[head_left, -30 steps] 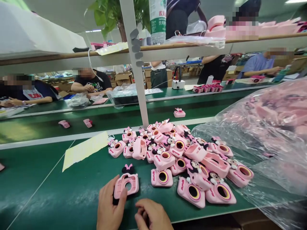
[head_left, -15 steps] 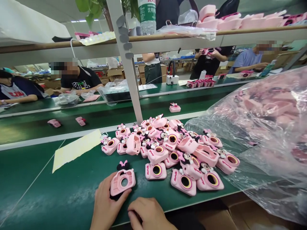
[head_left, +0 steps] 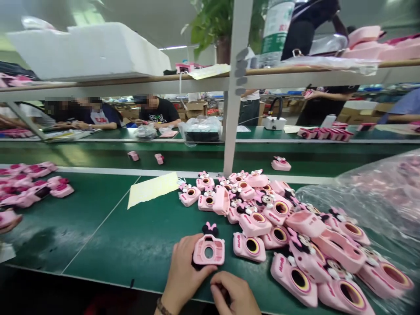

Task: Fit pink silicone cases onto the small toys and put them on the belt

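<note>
Shell (head_left: 218, 253) sits in the left hand (head_left: 185, 264), near the worktop's (head_left: 111, 249) close edge; whether it touches the surface I cannot tell. Its open back faces the person, probably so the hollow inside can be seen, and its bow (head_left: 210, 227) stands at 12 o'clock. The left hand grasps it from 8 o'clock, thumb along the bottom rim and fingers going behind, a grip that seems meant to steady the shell while leaving its round hole uncovered. At 5 o'clock hangs the right hand (head_left: 234, 292), loosely curled, just beside the shell; whether anything small is pinched in it I cannot tell. Around 2 o'clock spreads a heap (head_left: 256, 224) of similar pink shells, lying at mixed angles as if tipped out, likely kept on that side for easy reach. Beyond it, towards 2 to 3 o'clock, a clear bag (head_left: 390, 175) bulges with pink pieces. Paper (head_left: 152, 190) lies flat at 10 to 11 o'clock, apart from the hands. At 9 o'clock, another person's hand (head_left: 15, 222) holds a pink piece.
</note>
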`<state>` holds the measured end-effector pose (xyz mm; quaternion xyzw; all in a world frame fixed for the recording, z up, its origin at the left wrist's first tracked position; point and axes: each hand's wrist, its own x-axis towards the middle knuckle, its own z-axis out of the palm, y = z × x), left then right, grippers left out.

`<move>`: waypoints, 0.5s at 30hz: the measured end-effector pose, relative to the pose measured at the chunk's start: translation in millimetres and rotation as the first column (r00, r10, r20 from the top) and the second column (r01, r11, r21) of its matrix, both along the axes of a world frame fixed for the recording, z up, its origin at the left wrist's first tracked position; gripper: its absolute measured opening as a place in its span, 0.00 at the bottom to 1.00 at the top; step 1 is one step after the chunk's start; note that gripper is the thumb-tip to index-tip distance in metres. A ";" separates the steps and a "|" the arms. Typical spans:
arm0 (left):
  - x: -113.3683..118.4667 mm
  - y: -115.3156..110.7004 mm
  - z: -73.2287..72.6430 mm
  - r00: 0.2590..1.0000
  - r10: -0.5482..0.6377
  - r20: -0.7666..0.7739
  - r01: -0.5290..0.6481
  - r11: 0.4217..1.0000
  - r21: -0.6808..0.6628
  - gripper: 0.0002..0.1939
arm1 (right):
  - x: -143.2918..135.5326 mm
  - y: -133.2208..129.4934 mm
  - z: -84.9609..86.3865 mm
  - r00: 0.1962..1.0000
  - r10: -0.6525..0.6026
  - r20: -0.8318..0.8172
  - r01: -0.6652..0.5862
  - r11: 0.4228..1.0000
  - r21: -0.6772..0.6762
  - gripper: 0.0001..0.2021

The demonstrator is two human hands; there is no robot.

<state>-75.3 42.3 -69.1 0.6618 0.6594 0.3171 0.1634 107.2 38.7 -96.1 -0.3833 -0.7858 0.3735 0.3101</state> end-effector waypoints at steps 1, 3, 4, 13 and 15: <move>-0.1 -1.2 0.5 1.000 -0.012 0.008 0.012 1.000 0.001 0.34 | 1.4 2.4 7.7 0.999 0.036 -0.002 -0.036 0.999 -0.020 0.06; 0.0 -4.1 0.5 0.999 -0.037 0.020 0.037 0.999 0.005 0.35 | 3.8 11.7 36.4 0.994 0.104 0.015 -0.104 0.995 -0.006 0.07; 0.1 -6.0 0.2 0.999 -0.049 0.024 0.048 0.999 0.007 0.34 | 3.5 19.6 57.0 0.991 0.126 0.041 -0.128 0.991 0.036 0.07; -70.4 -42.7 -13.7 0.958 0.061 -0.280 -0.067 0.998 -0.009 0.50 | -110.3 203.2 208.4 0.830 0.016 0.557 -0.261 0.895 0.363 0.19; -104.5 -48.7 -18.4 0.912 0.122 -0.393 -0.124 0.992 0.021 0.50 | -148.2 247.4 198.2 0.765 -0.004 0.644 -0.277 0.900 0.335 0.27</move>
